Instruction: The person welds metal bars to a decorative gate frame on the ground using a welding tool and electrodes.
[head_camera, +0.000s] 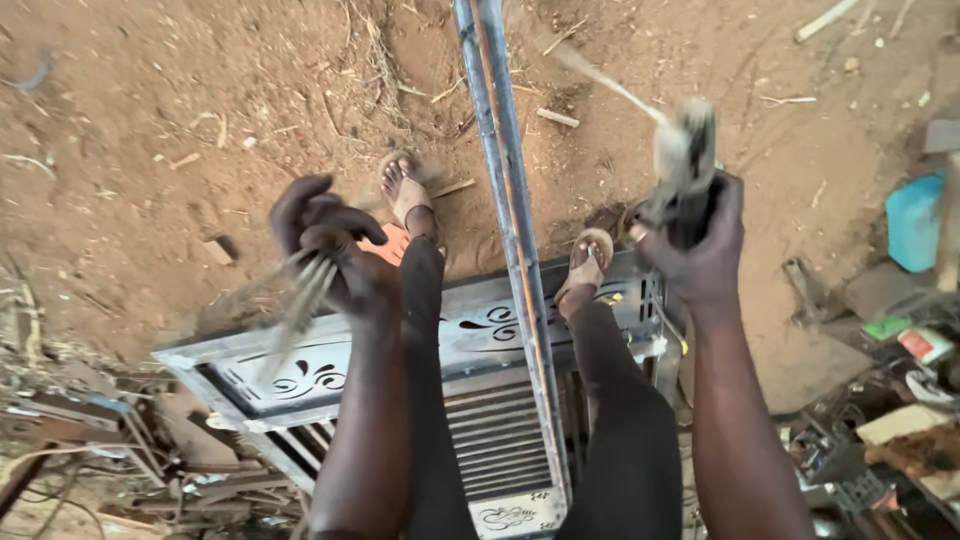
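Metal rods (305, 290) in left hand (335, 255); right hand (700, 250) grips, seemingly, an electrode holder (685, 165).

Small red-white package (925, 343) lies at right edge.

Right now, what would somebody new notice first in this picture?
Probably the right hand, gripping a dark tool with a thin rod sticking out, blurred, right of the middle. Next the left hand, holding a bunch of thin rods on the left. Between them a long metal bar runs up the middle over a grey metal frame with curly cut-outs, on red dirt.
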